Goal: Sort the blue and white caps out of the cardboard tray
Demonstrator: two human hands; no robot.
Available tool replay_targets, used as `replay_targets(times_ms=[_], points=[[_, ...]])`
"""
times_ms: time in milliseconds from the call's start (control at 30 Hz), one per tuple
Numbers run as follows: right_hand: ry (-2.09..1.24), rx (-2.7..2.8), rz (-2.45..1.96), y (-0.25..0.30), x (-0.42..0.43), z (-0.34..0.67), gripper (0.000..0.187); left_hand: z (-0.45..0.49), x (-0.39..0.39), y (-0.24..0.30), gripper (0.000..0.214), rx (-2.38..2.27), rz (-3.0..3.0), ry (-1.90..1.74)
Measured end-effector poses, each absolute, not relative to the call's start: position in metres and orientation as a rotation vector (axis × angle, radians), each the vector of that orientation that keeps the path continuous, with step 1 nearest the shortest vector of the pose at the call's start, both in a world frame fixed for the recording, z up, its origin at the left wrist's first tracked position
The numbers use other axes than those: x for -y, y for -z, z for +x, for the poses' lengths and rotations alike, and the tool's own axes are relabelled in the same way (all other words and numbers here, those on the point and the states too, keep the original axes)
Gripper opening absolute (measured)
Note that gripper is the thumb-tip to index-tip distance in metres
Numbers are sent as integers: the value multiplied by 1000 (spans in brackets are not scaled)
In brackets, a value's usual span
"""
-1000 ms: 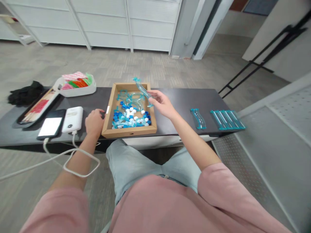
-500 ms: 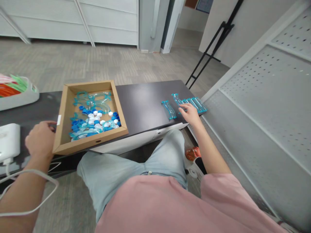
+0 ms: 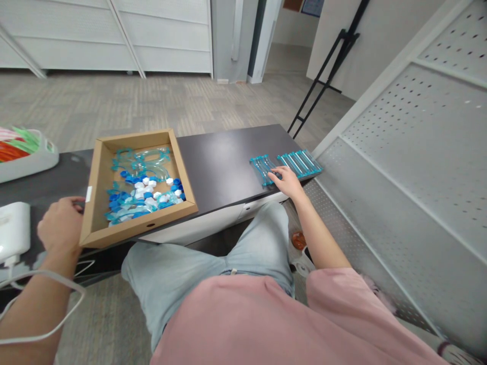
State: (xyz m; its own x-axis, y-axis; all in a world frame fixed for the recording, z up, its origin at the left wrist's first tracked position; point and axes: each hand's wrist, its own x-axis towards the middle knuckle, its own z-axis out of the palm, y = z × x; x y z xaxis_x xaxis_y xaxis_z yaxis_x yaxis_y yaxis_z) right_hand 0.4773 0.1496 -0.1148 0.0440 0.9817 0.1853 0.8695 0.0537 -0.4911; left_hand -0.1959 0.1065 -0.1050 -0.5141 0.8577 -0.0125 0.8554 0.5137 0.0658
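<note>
Right now my right hand (image 3: 287, 181) rests on the dark table (image 3: 220, 157), well to the right of the cardboard tray (image 3: 98, 203), its fingers lying loosely apart and flat, the tips touching the near end of the curved teal track pieces (image 3: 262, 167). Nothing is pinched between them. Just right of those curved pieces lies a row of straight teal track pieces (image 3: 300, 162), side by side near the table's right end. My left hand (image 3: 61, 230) sits against the tray's left wall, curled loosely; I cannot tell whether it grips the wall or only leans on it. Inside the tray lie more clear teal track pieces at the far end and a heap of blue and white caps (image 3: 146, 195) toward the near wall. Left of the tray sit a white power bank (image 3: 13, 230) with its cable and a grey bin (image 3: 30, 159).
</note>
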Motion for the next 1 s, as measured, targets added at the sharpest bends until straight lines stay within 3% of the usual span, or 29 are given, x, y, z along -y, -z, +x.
replay_targets(times_ms=[567,1000], points=[[34,1872,-1902,118,-117,476,42,-201,-106,105,87,-2630,1404,-205],[1,1868,-1984,116,-117,478,45,-199,-104,104,86,-2638,1341,-201]])
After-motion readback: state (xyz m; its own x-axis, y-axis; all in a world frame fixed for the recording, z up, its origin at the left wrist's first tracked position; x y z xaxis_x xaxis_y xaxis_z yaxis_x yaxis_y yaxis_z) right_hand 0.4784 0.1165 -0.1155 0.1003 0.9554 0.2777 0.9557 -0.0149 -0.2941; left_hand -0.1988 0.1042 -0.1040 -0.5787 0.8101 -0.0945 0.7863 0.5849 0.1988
